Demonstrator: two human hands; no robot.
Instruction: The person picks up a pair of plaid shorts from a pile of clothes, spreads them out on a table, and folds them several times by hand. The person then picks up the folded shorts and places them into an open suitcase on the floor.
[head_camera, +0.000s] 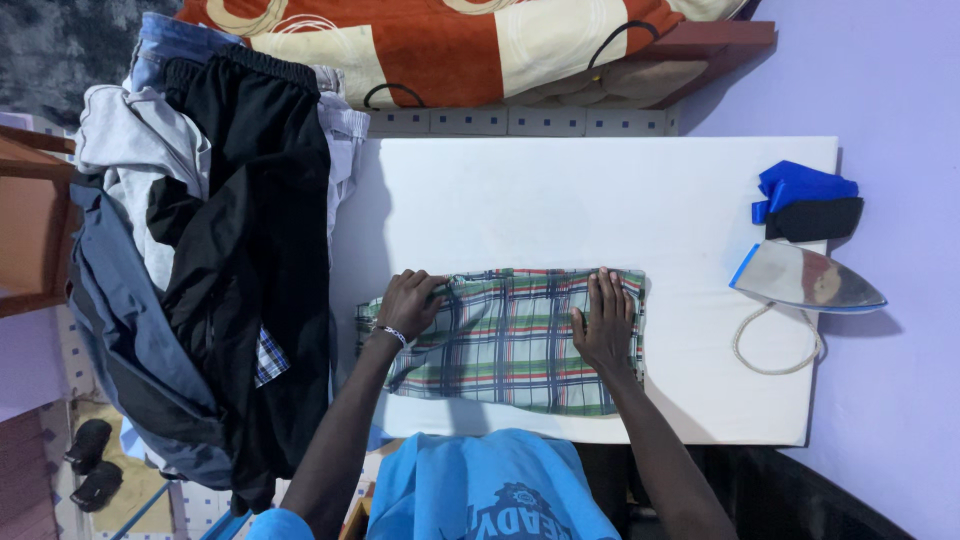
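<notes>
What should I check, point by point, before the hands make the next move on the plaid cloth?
1. Left hand on the plaid cloth: ok, it grips the left edge.
2. Right hand on the cloth: ok, it lies flat on the right part.
3. Cloth fully on the white board: ok, all its edges are on the board.
4. Iron away from both hands: ok, it stands on end at the right side of the board.
5. Iron cord clear of the cloth: ok, it loops beside the iron.
6. Iron hot or cold: cannot tell.
</notes>
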